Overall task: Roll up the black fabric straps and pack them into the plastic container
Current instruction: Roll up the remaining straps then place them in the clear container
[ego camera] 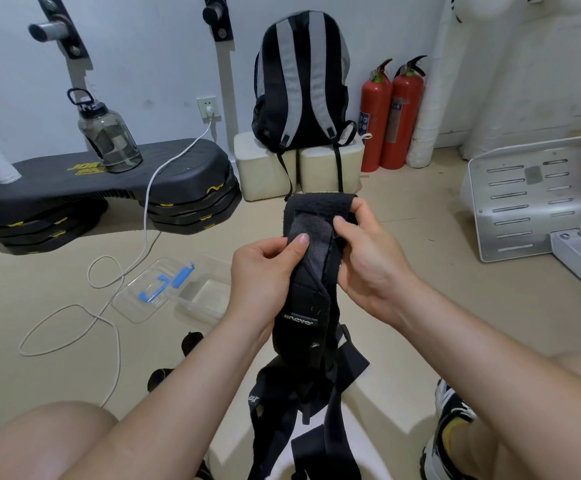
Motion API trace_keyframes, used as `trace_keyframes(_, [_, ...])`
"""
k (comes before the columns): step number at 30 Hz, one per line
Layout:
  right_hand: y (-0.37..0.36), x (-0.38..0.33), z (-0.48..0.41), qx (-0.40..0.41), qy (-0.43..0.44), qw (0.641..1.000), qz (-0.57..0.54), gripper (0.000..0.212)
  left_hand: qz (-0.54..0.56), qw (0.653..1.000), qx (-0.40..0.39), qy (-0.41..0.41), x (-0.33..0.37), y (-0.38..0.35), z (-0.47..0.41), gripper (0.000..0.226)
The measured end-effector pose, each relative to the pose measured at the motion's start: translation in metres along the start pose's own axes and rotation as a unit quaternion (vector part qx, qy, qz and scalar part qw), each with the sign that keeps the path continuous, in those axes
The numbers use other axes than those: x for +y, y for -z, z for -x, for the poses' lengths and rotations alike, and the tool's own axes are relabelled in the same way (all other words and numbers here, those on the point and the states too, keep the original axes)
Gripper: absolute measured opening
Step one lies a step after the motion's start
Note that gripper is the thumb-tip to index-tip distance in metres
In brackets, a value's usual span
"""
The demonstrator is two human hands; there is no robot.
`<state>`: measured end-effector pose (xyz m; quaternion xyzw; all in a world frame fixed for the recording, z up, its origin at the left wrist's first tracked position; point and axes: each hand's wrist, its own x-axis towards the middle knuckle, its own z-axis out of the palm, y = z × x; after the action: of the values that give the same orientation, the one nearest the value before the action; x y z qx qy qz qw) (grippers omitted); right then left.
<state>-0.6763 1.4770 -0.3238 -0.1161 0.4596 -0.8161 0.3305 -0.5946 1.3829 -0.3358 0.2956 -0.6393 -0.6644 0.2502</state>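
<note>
Head view: your left hand [261, 275] pinches the black fabric strap [303, 299] mid-length. Your right hand [368, 268] has its fingers curled round the top end. The strap hangs unrolled between your knees. The plastic container [209, 301], open on the floor, shows no strap inside. Judgement: rolling barely begun, packing not started.

the black strap [311, 268] is matt cloth, fuzzy on its upper fold and smoother on the stitched panel. the container [192, 310] is clear glossy plastic. the step platform [164, 168] is matt black plastic; the fire extinguishers [391, 116] glossy red.
</note>
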Motion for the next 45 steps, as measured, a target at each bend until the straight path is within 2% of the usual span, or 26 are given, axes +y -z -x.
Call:
trace_keyframes(6, [-0.006, 0.004, 0.003, -0.009, -0.009, 0.999, -0.033, 0.026, -0.008, 0.999, 0.029, -0.011, 0.000, 0.000, 0.000, 0.027])
trace_keyframes(10, [-0.005, 0.006, 0.006, -0.022, 0.003, 0.999, 0.043, 0.034, -0.032, 0.998, 0.042, -0.021, -0.001, 0.000, -0.001, 0.033])
trace_keyframes(15, [-0.004, 0.015, 0.004, 0.068, 0.035, 0.990, 0.121, 0.018, -0.092, 0.994, 0.043, -0.027, -0.008, -0.004, 0.000, 0.032])
trace_keyframes(17, [-0.003, 0.015, 0.001, 0.094, 0.042, 0.986, 0.129, 0.016, -0.126, 0.991, 0.049, -0.013, -0.010, -0.005, 0.000, 0.044])
trace_keyframes(19, [-0.001, 0.013, -0.002, 0.119, 0.058, 0.980, 0.148, 0.014, -0.133, 0.991, 0.021, 0.013, -0.009, -0.005, -0.002, 0.051])
trace_keyframes(21, [0.002, 0.011, -0.004, 0.146, 0.084, 0.968, 0.183, 0.014, -0.116, 0.992, -0.027, 0.028, -0.008, -0.003, -0.002, 0.043])
trace_keyframes(23, [0.003, 0.009, -0.006, 0.166, 0.120, 0.951, 0.230, 0.014, -0.099, 0.991, -0.080, 0.027, -0.007, -0.001, 0.000, 0.025])
trace_keyframes(25, [0.004, 0.008, -0.007, 0.179, 0.157, 0.924, 0.298, 0.012, -0.095, 0.987, -0.124, 0.023, -0.006, -0.001, 0.003, 0.018])
trace_keyframes(27, [0.004, 0.006, -0.007, 0.186, 0.196, 0.891, 0.366, 0.011, -0.113, 0.982, -0.150, 0.000, -0.006, -0.002, 0.004, 0.023])
trace_keyframes(29, [0.003, 0.005, -0.006, 0.179, 0.224, 0.867, 0.408, 0.012, -0.165, 0.974, -0.150, -0.044, -0.004, -0.002, 0.005, 0.039])
trace_keyframes(31, [0.003, 0.004, -0.006, 0.165, 0.237, 0.857, 0.427, 0.012, -0.164, 0.969, -0.176, -0.053, -0.003, 0.000, 0.005, 0.031])
trace_keyframes(33, [0.002, 0.002, -0.006, 0.161, 0.237, 0.855, 0.431, 0.012, -0.133, 0.965, -0.221, -0.038, -0.002, 0.002, 0.009, 0.018])
trace_keyframes(35, [0.003, -0.001, -0.007, 0.180, 0.229, 0.863, 0.413, 0.013, -0.121, 0.970, -0.203, -0.052, -0.004, 0.001, 0.011, 0.019])
trace_keyframes(36, [0.004, -0.004, -0.008, 0.186, 0.212, 0.879, 0.386, 0.018, -0.111, 0.976, -0.176, -0.061, -0.004, -0.001, 0.011, 0.021])
trace_keyframes(38, [0.005, -0.010, -0.007, 0.157, 0.124, 0.925, 0.325, 0.036, -0.087, 0.988, -0.111, -0.067, -0.003, -0.002, 0.008, 0.023])
trace_keyframes(40, [0.003, -0.008, -0.002, 0.098, 0.030, 0.945, 0.312, 0.042, -0.059, 0.994, -0.071, -0.064, -0.003, -0.001, 0.002, 0.026])
trace_keyframes(42, [0.002, 0.000, 0.000, 0.088, 0.025, 0.920, 0.381, 0.035, -0.044, 0.994, -0.086, -0.053, -0.006, -0.001, 0.000, 0.029])
trace_keyframes(45, [0.004, 0.007, -0.003, 0.128, 0.099, 0.866, 0.473, 0.026, -0.042, 0.984, -0.174, 0.001, -0.011, -0.003, -0.003, 0.036])
